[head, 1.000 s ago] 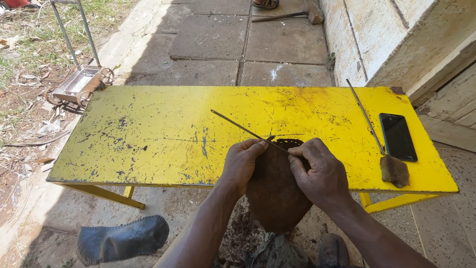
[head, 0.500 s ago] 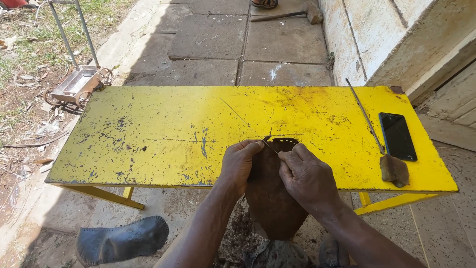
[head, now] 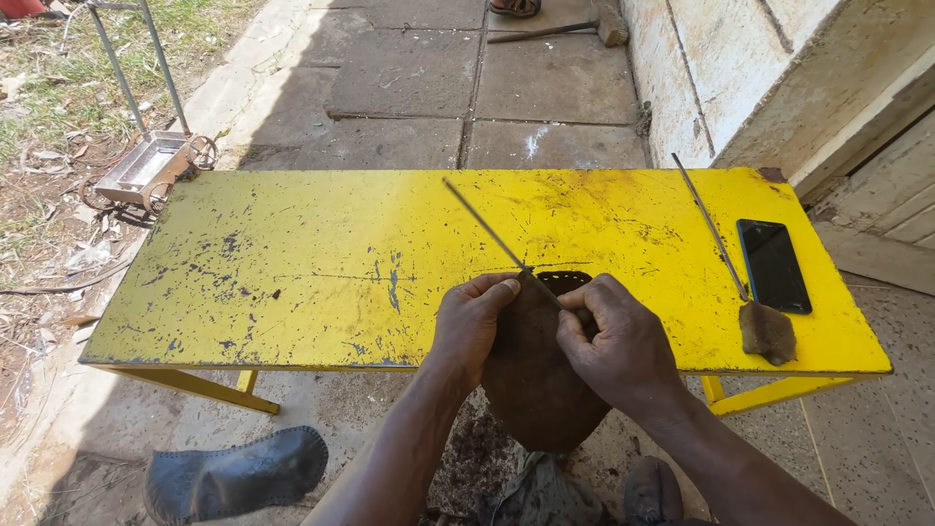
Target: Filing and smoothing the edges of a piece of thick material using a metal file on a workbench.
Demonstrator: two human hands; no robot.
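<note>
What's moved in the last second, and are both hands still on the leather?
The thin rod has swung from lying low and leftward to standing steeper, its far end farther up the yellow table. Left hand and right hand keep their grip on the brown leather piece. Phone and brush unmoved.

A: Arms?
B: Both forearms bare, coming up from the lower edge of the view and converging toward the middle. Left forearm angles up to the right, right forearm up to the left.

A: Left hand (head: 470,321)?
B: Back of the hand faces the camera, wrist roughly straight. Fingers curled, thumb and forefinger pressed together at the top in a pinch.

A: Right hand (head: 616,341)?
B: Just beside the left, a narrow gap between them. Knuckles up, fingers folded inward toward the left hand, thumb tucked against them in a closed grip. Fingertips themselves hidden from view.
</note>
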